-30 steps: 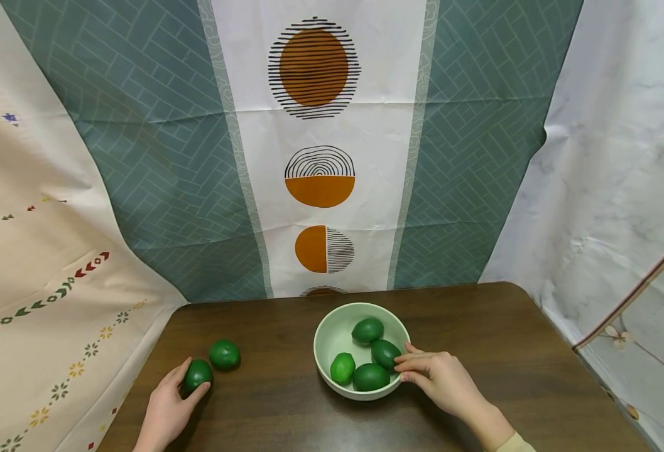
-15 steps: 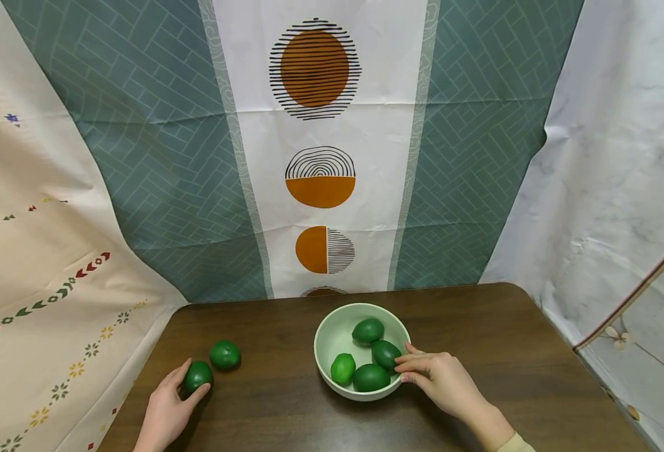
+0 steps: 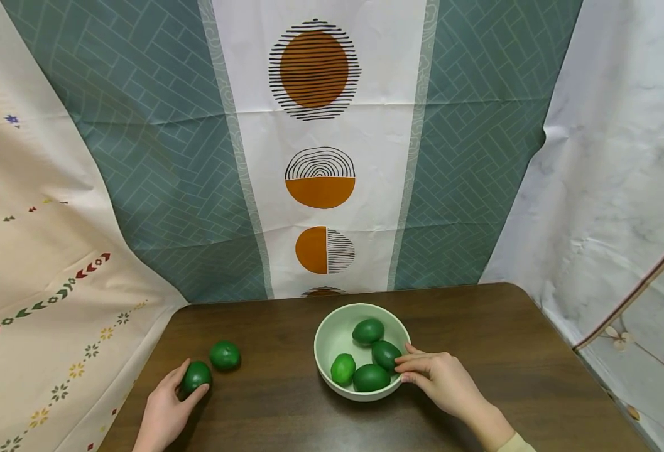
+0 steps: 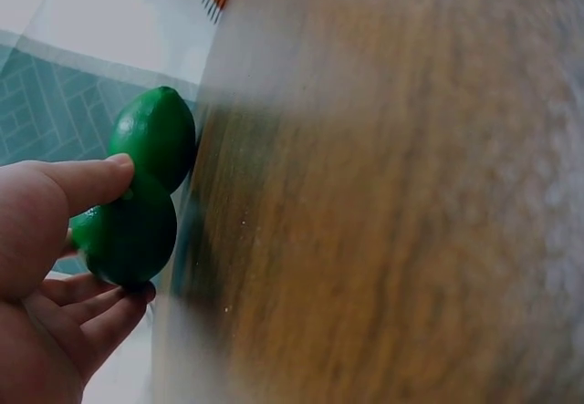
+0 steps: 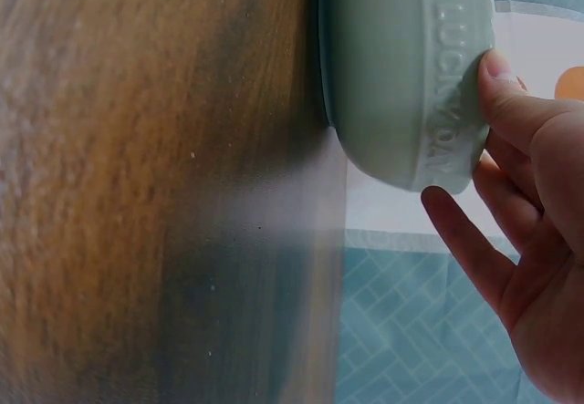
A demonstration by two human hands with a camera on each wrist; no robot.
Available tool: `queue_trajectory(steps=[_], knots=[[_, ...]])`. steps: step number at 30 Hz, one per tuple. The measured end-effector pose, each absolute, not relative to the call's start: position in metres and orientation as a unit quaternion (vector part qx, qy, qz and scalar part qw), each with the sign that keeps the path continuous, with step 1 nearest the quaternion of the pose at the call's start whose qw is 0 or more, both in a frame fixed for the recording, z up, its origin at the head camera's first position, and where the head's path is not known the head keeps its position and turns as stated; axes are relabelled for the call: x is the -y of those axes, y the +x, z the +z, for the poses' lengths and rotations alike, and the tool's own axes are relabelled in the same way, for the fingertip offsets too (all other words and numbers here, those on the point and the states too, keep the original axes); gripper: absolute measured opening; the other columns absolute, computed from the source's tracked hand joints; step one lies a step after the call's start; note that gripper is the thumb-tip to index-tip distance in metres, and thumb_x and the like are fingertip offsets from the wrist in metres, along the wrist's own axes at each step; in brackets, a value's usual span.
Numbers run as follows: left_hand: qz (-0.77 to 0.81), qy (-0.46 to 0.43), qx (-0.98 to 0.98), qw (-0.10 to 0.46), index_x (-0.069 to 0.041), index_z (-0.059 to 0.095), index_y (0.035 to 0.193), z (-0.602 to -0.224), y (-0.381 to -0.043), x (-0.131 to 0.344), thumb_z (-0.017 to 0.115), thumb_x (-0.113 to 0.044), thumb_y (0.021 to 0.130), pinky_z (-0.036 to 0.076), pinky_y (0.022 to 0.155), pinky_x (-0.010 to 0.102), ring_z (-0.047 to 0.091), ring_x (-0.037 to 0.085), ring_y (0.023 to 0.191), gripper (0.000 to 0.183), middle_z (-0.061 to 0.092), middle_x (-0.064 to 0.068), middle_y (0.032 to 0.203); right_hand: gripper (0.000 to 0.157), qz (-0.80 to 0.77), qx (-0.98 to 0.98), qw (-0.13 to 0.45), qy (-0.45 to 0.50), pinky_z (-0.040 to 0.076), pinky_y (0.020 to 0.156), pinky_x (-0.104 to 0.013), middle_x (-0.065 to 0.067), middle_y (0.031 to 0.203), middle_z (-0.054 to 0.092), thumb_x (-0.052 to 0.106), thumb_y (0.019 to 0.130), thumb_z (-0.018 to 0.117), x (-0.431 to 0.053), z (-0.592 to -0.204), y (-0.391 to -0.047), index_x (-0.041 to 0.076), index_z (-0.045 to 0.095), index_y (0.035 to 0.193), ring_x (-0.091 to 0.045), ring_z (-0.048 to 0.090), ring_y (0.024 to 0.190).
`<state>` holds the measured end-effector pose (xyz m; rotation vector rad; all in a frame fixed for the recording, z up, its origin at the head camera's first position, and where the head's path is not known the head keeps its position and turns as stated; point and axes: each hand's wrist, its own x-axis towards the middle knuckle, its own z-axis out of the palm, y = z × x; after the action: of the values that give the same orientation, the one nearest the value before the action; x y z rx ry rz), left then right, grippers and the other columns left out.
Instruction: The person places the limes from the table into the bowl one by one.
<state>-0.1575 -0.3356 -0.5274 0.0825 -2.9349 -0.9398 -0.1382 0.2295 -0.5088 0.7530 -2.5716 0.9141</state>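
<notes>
At the left of the table, my left hand point(image 3: 168, 405) grips a dark green lime point(image 3: 197, 376) between thumb and fingers. In the left wrist view the thumb lies on one side of that lime point(image 4: 132, 240) and fingers reach round the other. A second dark lime point(image 3: 225, 355) sits just beyond it on the table. My right hand point(image 3: 439, 380) pinches the right rim of a pale green bowl point(image 3: 332, 336), thumb outside. Inside the bowl lie several limes; one is brighter green point(image 3: 343, 369). From the right wrist, raised lettering shows on the bowl's outer wall point(image 5: 392, 76).
The brown wooden table point(image 3: 275, 402) ends at a patterned cloth backdrop point(image 3: 320, 251). A cream cloth point(image 3: 54, 282) hangs along the left side, and a white marbled cloth point(image 3: 609, 188) along the right.
</notes>
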Motion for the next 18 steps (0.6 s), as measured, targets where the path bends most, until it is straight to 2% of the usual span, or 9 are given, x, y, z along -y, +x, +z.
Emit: queue_trajectory(steps=[4, 18], knots=[[-0.310, 0.030, 0.950, 0.029, 0.008, 0.038, 0.161, -0.5230, -0.1556, 0.3329, 0.077, -0.043, 0.100, 0.058, 0.098, 0.058, 0.058, 0.054, 0.129, 0.089, 0.045, 0.039, 0.153, 0.016, 0.328, 0.898, 0.141, 0.258, 0.063, 0.094, -0.045, 0.015, 0.118, 0.078, 0.023, 0.091, 0.085, -0.2295, -0.5088, -0.1375, 0.024, 0.087, 0.107, -0.028, 0.069, 0.125], [-0.317, 0.030, 0.947, 0.044, 0.006, 0.036, 0.163, -0.5227, -0.1564, 0.3292, 0.076, -0.046, 0.101, 0.055, 0.103, 0.060, 0.056, 0.053, 0.132, 0.090, 0.045, 0.036, 0.155, 0.016, 0.324, 0.897, 0.145, 0.263, 0.063, 0.094, -0.046, 0.013, 0.117, 0.078, 0.023, 0.090, 0.086, -0.2301, -0.5077, -0.1379, 0.023, 0.087, 0.107, -0.029, 0.069, 0.125]])
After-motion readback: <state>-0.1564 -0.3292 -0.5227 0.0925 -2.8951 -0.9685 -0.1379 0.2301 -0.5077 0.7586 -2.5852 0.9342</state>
